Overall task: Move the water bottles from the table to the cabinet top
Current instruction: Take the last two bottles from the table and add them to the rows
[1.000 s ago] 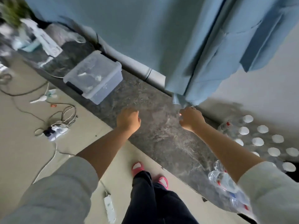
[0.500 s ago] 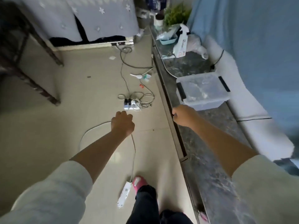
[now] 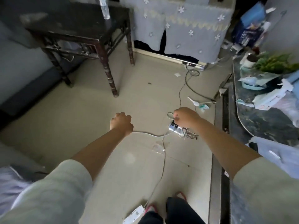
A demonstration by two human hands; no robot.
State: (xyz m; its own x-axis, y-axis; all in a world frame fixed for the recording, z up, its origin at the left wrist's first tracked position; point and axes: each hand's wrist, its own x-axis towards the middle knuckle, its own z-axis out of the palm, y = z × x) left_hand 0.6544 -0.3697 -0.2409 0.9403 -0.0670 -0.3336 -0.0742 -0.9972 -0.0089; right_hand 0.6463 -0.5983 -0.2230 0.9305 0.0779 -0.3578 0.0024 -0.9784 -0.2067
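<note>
The view has swung left since half a second ago: the marble-patterned dark cabinet top [image 3: 265,120], which then ran up the middle, now sits at the right edge, and a dark carved wooden table [image 3: 80,28] has come into sight at the upper left. On that table, near its far edge, stands one clear plastic water bottle [image 3: 104,8], upright, its top cut off by the picture's edge. Both arms reach forward over the pale tiled floor [image 3: 90,113], well short of the table. The left hand [image 3: 121,122] is curled into a loose fist and holds nothing. The right hand [image 3: 186,118] is likewise curled with nothing in it; it hangs above a white power strip [image 3: 175,128] and tangled cables [image 3: 189,135] lying on the floor between the table and the cabinet top. A cloth-draped piece with snowflake print [image 3: 181,23] stands just right of the table.
</note>
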